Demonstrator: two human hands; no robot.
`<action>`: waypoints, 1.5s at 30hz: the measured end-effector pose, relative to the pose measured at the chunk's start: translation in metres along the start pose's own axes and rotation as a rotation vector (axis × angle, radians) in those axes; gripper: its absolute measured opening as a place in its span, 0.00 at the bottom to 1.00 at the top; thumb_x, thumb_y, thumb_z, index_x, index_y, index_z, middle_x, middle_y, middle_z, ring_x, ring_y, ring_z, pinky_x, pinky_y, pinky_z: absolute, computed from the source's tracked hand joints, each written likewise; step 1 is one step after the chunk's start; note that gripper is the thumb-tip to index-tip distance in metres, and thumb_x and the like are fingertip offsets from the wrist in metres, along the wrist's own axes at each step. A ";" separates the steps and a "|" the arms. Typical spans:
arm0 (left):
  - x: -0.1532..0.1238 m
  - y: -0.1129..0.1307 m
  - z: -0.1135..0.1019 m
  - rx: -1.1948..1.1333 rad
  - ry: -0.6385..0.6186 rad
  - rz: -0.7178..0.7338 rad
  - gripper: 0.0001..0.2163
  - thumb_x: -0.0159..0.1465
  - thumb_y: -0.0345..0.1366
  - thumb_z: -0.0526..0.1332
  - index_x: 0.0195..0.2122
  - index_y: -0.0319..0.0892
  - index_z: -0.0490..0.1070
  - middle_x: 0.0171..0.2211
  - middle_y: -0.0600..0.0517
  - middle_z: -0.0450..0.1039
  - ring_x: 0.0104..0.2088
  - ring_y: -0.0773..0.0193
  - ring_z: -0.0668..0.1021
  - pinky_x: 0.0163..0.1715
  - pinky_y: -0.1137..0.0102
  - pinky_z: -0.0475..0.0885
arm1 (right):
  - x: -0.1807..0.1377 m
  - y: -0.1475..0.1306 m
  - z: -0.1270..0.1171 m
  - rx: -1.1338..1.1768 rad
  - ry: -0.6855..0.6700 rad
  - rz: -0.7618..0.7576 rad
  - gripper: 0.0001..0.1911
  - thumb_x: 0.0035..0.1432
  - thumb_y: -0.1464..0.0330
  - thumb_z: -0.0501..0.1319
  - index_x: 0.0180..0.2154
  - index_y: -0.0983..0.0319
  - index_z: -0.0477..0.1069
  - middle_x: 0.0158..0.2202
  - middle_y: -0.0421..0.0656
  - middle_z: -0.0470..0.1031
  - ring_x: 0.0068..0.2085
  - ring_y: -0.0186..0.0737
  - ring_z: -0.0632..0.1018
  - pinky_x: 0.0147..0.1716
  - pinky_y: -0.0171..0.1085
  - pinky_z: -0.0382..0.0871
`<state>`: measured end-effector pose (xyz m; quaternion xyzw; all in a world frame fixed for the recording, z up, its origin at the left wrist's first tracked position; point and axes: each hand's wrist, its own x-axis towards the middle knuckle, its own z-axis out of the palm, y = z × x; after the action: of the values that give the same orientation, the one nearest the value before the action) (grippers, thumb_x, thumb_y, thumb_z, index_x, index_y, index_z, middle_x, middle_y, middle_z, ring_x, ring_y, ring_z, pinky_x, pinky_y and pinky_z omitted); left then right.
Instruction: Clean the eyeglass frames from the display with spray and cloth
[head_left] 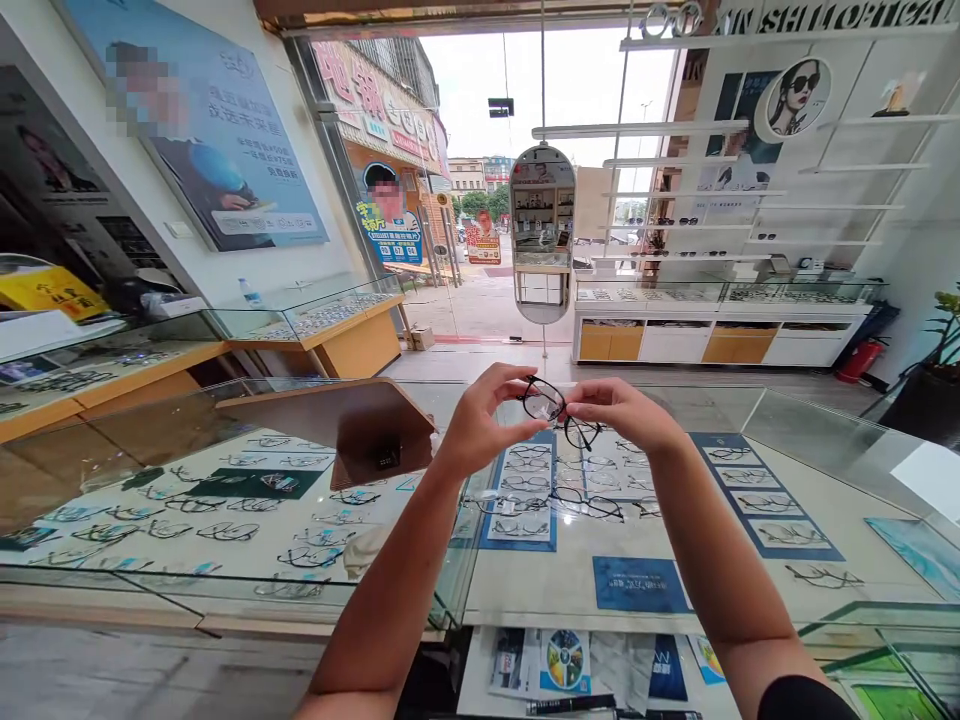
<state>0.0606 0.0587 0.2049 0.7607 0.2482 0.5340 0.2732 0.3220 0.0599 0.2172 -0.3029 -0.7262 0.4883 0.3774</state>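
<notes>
Above the glass counter, both my hands grip one pair of dark-rimmed eyeglasses (541,400). My left hand (484,420) pinches it at the left rim between thumb and fingers. Thumb and fingers of my right hand (619,408) close on it near the middle, and the second lens hangs tilted below them. Another pair of glasses (589,505) lies on the counter beneath my hands. Rows of frames on a blue display card (517,535) show under the glass, partly behind my arms.
A brown tray-like board (300,405) stands on the counter at left. Many frames fill the display case (225,530). A dark blue card (641,583) lies nearer me, with leaflets (566,660) and a pen (570,704) below. An oval mirror (543,235) hangs beyond.
</notes>
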 end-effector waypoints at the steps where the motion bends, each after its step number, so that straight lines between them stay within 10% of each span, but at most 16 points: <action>1: -0.008 -0.002 -0.001 -0.006 -0.010 -0.009 0.30 0.58 0.40 0.81 0.61 0.47 0.77 0.56 0.45 0.77 0.52 0.55 0.85 0.60 0.56 0.81 | -0.003 0.004 0.005 0.014 -0.021 0.022 0.16 0.62 0.53 0.74 0.41 0.59 0.85 0.41 0.45 0.86 0.43 0.42 0.82 0.49 0.45 0.73; 8: -0.069 0.005 0.018 0.189 0.163 -0.038 0.39 0.61 0.40 0.77 0.72 0.49 0.64 0.63 0.42 0.74 0.59 0.53 0.81 0.62 0.55 0.77 | -0.040 0.027 0.041 0.046 0.145 0.093 0.22 0.57 0.48 0.76 0.37 0.61 0.85 0.37 0.45 0.88 0.40 0.43 0.83 0.48 0.44 0.75; 11: -0.099 0.024 0.040 0.354 0.407 -0.059 0.18 0.67 0.41 0.70 0.58 0.45 0.76 0.49 0.48 0.79 0.48 0.58 0.81 0.52 0.61 0.78 | -0.060 0.034 0.061 -0.019 0.285 0.080 0.22 0.58 0.48 0.74 0.37 0.61 0.85 0.38 0.47 0.88 0.40 0.46 0.85 0.47 0.45 0.77; 14: -0.124 0.040 0.063 0.245 0.314 -0.224 0.10 0.72 0.44 0.65 0.41 0.44 0.81 0.36 0.51 0.79 0.36 0.61 0.78 0.40 0.66 0.75 | -0.081 0.038 0.092 -0.148 0.465 0.007 0.19 0.61 0.50 0.72 0.38 0.59 0.84 0.43 0.49 0.89 0.46 0.52 0.87 0.52 0.50 0.78; 21: -0.163 0.037 0.099 -0.208 0.326 -0.522 0.16 0.63 0.50 0.74 0.42 0.42 0.85 0.32 0.49 0.80 0.36 0.59 0.80 0.36 0.68 0.75 | -0.122 0.051 0.169 -0.526 0.749 -0.197 0.11 0.71 0.61 0.64 0.46 0.57 0.84 0.56 0.54 0.87 0.58 0.58 0.85 0.61 0.57 0.77; 33: -0.183 0.038 0.109 -0.203 0.350 -0.576 0.19 0.58 0.51 0.75 0.40 0.40 0.84 0.29 0.51 0.77 0.31 0.63 0.76 0.34 0.68 0.70 | -0.170 0.051 0.203 -0.672 0.712 -0.186 0.16 0.73 0.65 0.60 0.57 0.57 0.81 0.65 0.54 0.81 0.65 0.57 0.81 0.66 0.56 0.72; 39: -0.135 0.033 0.078 0.139 0.048 -0.480 0.16 0.64 0.51 0.69 0.39 0.42 0.83 0.21 0.58 0.62 0.24 0.66 0.64 0.27 0.67 0.58 | -0.184 0.052 0.132 -0.845 0.779 -0.051 0.16 0.74 0.58 0.58 0.38 0.58 0.79 0.40 0.49 0.85 0.43 0.49 0.82 0.45 0.43 0.73; 45: -0.024 -0.002 0.050 0.587 -0.369 -0.269 0.12 0.66 0.44 0.65 0.38 0.41 0.83 0.23 0.55 0.66 0.27 0.64 0.68 0.32 0.65 0.59 | -0.212 0.094 -0.020 -1.207 0.636 0.803 0.30 0.77 0.57 0.50 0.38 0.66 0.86 0.39 0.58 0.85 0.40 0.49 0.80 0.34 0.43 0.58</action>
<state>0.1002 0.0364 0.1736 0.8505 0.4352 0.2534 0.1514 0.4586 -0.0700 0.0801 -0.8193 -0.5579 -0.0010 0.1322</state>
